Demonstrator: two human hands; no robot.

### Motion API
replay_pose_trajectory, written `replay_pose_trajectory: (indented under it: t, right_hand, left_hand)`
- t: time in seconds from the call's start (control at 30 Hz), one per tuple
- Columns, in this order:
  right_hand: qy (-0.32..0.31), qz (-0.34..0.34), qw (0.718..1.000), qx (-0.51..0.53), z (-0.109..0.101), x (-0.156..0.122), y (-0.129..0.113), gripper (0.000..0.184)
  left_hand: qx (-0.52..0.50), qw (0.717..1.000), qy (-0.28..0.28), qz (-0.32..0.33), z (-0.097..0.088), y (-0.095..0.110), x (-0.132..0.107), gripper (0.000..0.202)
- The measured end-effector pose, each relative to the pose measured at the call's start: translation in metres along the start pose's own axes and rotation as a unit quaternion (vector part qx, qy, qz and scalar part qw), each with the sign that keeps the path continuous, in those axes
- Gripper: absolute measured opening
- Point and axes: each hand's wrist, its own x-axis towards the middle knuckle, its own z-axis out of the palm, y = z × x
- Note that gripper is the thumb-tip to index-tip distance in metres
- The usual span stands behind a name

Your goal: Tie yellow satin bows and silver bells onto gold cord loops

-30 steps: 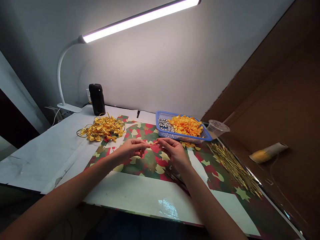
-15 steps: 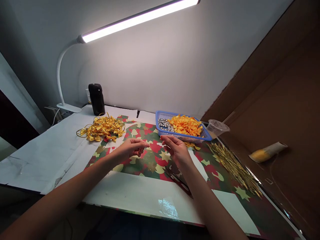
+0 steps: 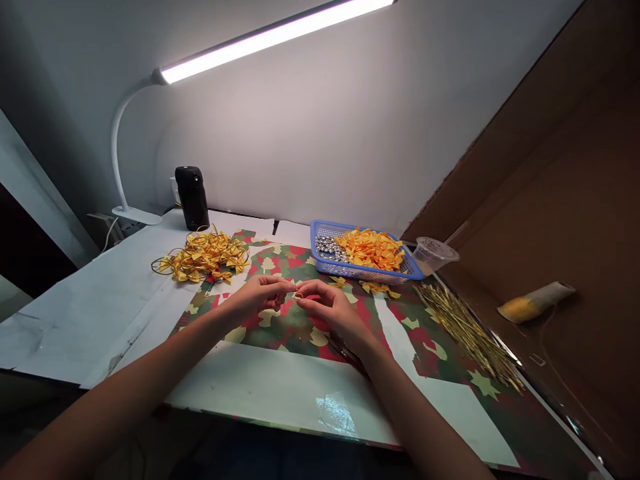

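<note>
Between hands, indistinct gold bit

A bright lamp bar overhead lights the dim scene, with wide-angle bending at edges.

a small yellow-gold piece, thin like ribbon or cord, is pinched between the fingers of the left hand and the right hand. it sits just above the red, green and gold patterned paper. its exact shape is too small to tell.
</note>
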Motion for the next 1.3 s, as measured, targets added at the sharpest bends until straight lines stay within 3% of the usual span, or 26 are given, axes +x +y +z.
replay_pose_trajectory:
  t: [0.27, 0.57, 1.0, 1.3]
  right_hand:
    - [0.008, -0.012, 1.0, -0.008, 0.003, 0.002, 0.003, 0.019]
    - [0.02, -0.012, 1.0, -0.009, 0.002, 0.0, -0.001, 0.02]
    - [0.074, -0.027, 0.997, 0.016, -0.006, 0.001, -0.004, 0.017]
    - [0.118, -0.052, 0.991, 0.019, -0.013, 0.004, -0.002, 0.013]
  left_hand:
    - [-0.015, 0.999, 0.031, 0.006, 0.003, 0.005, -0.001, 0.023]
    - [-0.043, 0.997, 0.068, 0.014, 0.004, 0.009, 0.001, 0.041]
    - [-0.026, 0.998, 0.043, -0.024, -0.001, 0.005, 0.001, 0.031]
    - [0.004, 0.999, 0.041, -0.029, 0.005, 0.012, -0.002, 0.034]
